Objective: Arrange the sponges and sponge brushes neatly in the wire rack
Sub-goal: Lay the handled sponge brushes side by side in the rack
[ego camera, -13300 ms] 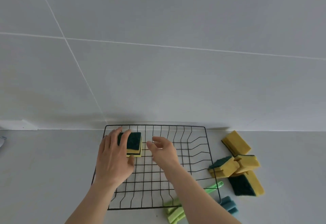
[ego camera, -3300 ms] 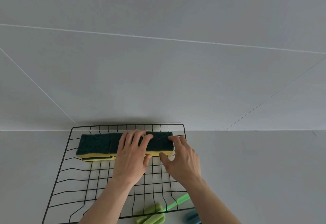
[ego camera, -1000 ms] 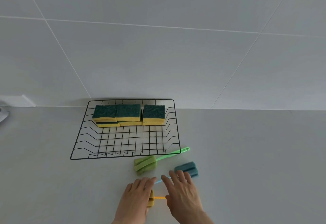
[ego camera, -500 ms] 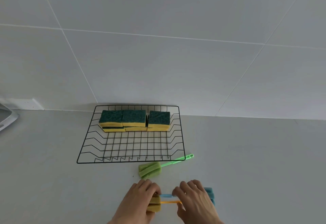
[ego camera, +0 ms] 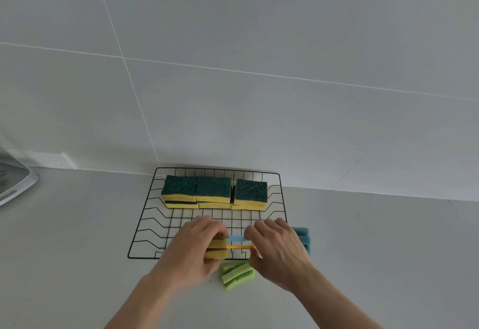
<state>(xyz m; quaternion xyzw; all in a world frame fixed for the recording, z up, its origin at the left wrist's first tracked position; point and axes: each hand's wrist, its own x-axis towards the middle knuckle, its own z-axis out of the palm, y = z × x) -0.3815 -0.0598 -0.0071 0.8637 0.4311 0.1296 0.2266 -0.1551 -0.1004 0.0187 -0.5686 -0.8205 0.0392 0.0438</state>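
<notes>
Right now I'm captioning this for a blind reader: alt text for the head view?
Two bare hands carry a yellow sponge brush and a blue sponge brush over the near edge of a black wire rack; green-topped sponges line its far side.

My one camera sits on my head, looking forward and down across the pale grey bench (ego camera: pixel 77 238) toward the white tiled wall (ego camera: pixel 259 108). It looks from close above, with the black wire rack (ego camera: pixel 145 225) low and central.

white wall socket (ego camera: pixel 55 160) | grey-white appliance edge (ego camera: pixel 13 181), far left
</notes>
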